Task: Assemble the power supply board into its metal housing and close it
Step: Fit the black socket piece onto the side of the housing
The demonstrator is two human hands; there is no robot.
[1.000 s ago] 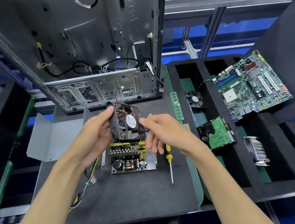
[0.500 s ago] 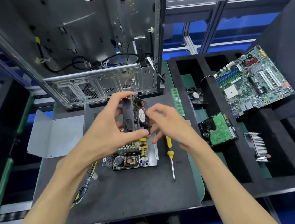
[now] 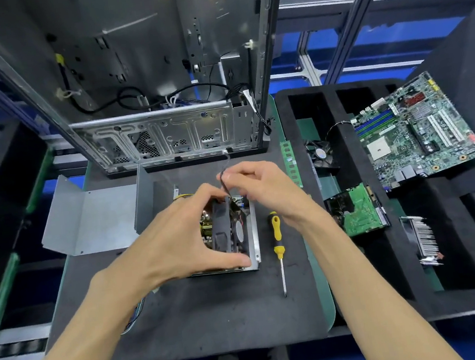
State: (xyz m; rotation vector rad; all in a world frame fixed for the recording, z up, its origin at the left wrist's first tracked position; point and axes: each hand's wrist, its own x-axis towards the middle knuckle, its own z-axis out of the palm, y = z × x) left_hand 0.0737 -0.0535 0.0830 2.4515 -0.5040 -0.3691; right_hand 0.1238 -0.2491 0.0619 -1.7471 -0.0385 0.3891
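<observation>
At the centre of the dark worktop mat (image 3: 217, 324), the power supply board (image 3: 206, 230) sits in its open metal housing (image 3: 253, 237), largely covered by the left hand. Left hand (image 3: 178, 245): thumb and fingers curled round a black fan (image 3: 227, 231), holding it upright on edge over the right part of the board. Right hand (image 3: 264, 188): fingertips pinching the thin black fan wire (image 3: 224, 181) just beyond the fan. Bent grey metal cover (image 3: 93, 220): lying on the mat to the left of the housing, apart from it. Yellow-and-black screwdriver (image 3: 277, 240): flat on the mat just right of the housing, tip pointing near. Empty computer case (image 3: 158, 70): standing open at the far edge. Black foam tray (image 3: 342, 256) at right holds a motherboard (image 3: 414, 130), a second small fan (image 3: 321, 155), a green-boarded drive (image 3: 356, 210) and a finned heatsink (image 3: 423, 238). Green memory stick (image 3: 290, 163): between mat and tray.
</observation>
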